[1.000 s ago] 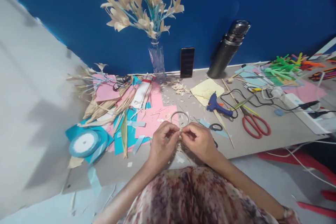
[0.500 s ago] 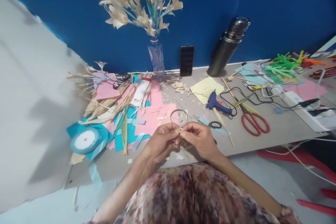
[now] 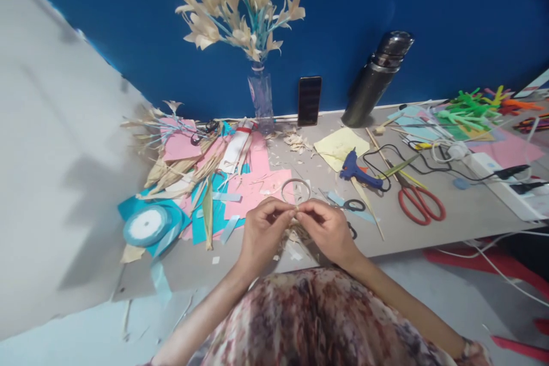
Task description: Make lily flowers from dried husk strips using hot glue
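My left hand (image 3: 262, 233) and my right hand (image 3: 329, 230) meet above the table's front, thumbs and forefingers pinched together. A thin pale hoop (image 3: 283, 190) rises from between the fingertips, its near edge at the pinch. The fingers cover what is exactly gripped there. Beneath the hands lies a small heap of dry tan fibre (image 3: 295, 233) with white paper scraps. Just right of the hoop are black-handled scissors (image 3: 354, 205), partly hidden by my right hand. Pink paper (image 3: 274, 178) spreads behind my left hand.
A blue glue gun (image 3: 358, 173), red-handled scissors (image 3: 422, 206) and a power strip (image 3: 500, 189) with cables lie to the right. Ribbon (image 3: 146, 226) and dried husks (image 3: 180, 168) are left. A bottle vase (image 3: 261, 97), phone (image 3: 309, 101) and flask (image 3: 371, 88) stand along the wall.
My left hand has turned so that its back shows more, and its fingers have drawn closer to the right hand's. The whole view has shifted slightly.
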Demonstrator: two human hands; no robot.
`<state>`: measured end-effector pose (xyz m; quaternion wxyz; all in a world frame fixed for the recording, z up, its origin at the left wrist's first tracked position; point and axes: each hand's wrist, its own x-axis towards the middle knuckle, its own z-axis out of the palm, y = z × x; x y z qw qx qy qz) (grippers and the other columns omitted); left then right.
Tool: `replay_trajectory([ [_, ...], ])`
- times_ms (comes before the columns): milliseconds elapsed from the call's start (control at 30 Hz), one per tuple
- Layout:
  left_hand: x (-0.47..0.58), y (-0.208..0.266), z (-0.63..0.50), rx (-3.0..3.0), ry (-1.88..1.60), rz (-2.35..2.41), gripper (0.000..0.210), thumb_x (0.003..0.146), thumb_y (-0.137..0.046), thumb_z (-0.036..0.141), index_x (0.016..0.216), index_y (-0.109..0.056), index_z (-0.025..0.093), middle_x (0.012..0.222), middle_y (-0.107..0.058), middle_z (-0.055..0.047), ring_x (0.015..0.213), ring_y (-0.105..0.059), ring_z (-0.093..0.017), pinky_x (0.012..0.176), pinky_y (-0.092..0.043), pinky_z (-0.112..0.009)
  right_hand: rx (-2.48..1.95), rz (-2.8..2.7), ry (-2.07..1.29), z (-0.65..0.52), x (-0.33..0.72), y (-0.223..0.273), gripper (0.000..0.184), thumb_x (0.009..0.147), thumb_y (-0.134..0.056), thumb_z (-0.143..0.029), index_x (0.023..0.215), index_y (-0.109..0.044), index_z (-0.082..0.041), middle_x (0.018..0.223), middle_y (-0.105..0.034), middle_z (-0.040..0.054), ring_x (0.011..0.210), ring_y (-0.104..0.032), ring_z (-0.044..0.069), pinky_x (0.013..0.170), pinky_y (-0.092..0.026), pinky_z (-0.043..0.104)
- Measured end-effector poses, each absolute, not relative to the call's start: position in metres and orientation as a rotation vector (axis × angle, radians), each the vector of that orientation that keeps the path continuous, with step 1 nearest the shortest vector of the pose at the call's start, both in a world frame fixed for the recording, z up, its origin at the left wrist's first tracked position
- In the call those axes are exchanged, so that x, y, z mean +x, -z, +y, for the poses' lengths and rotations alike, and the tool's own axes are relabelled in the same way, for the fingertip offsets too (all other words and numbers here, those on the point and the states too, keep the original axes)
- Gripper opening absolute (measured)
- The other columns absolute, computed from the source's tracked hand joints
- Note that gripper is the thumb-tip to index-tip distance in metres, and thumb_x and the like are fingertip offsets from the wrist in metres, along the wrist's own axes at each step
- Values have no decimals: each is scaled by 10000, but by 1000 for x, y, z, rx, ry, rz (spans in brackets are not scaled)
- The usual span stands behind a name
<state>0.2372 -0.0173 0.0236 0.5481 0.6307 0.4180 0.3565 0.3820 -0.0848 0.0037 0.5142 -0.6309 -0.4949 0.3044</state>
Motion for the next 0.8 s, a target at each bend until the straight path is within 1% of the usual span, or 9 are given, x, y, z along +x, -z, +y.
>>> replay_trajectory([
  [100, 238, -22, -17, 1447, -860, 1027, 87, 782, -698, 241, 721, -703, 178, 716, -662, -9, 633, -580, -135, 596, -448, -247, -1513, -1112, -879, -85, 382, -2, 133, 851, -659, -300, 864, -735, -192, 777, -732, 29, 669, -644, 164, 624, -495, 248],
  [200, 239, -23, -17, 1424, -783, 1029, 109, 791, -683, 263, 732, -682, 172, 670, -644, 5, 588, -552, -122, 580, -437, -240, -1496, -1056, -972, -84, 381, 0, 157, 843, -666, -325, 852, -728, -182, 770, -734, 27, 688, -655, 170, 631, -497, 249],
  [333, 238, -25, -15, 1453, -740, 1046, 110, 754, -718, 270, 752, -714, 160, 705, -679, -14, 632, -580, -132, 597, -445, -234, -1524, -1117, -884, -84, 380, -2, 136, 848, -648, -293, 819, -717, -178, 726, -713, 12, 656, -628, 156, 624, -475, 244],
  [433, 237, -25, -14, 1399, -712, 1061, 136, 753, -713, 285, 714, -706, 154, 614, -638, 0, 566, -545, -118, 549, -418, -223, -1535, -1170, -868, -84, 380, -4, 117, 846, -639, -256, 849, -730, -182, 754, -726, 12, 671, -638, 154, 642, -470, 244],
  [500, 236, -24, -13, 1284, -676, 1040, 168, 750, -717, 314, 714, -687, 153, 544, -597, 18, 506, -514, -110, 513, -400, -218, -1536, -1179, -901, -83, 381, -6, 128, 859, -627, -264, 856, -728, -184, 768, -730, 14, 683, -641, 153, 645, -467, 244],
  [633, 236, -18, -12, 1098, -697, 978, 207, 749, -730, 345, 730, -642, 158, 509, -584, 31, 459, -498, -104, 496, -398, -218, -1535, -1183, -962, -80, 382, -7, 176, 893, -589, -302, 818, -695, -184, 728, -697, 2, 631, -591, 138, 608, -443, 240],
  [800, 234, -13, -11, 1133, -816, 980, 190, 817, -698, 316, 728, -623, 165, 527, -578, 38, 493, -490, -93, 534, -392, -207, -1540, -1142, -1005, -79, 382, -7, 195, 893, -583, -316, 791, -677, -179, 689, -660, -9, 581, -533, 123, 558, -408, 234],
])
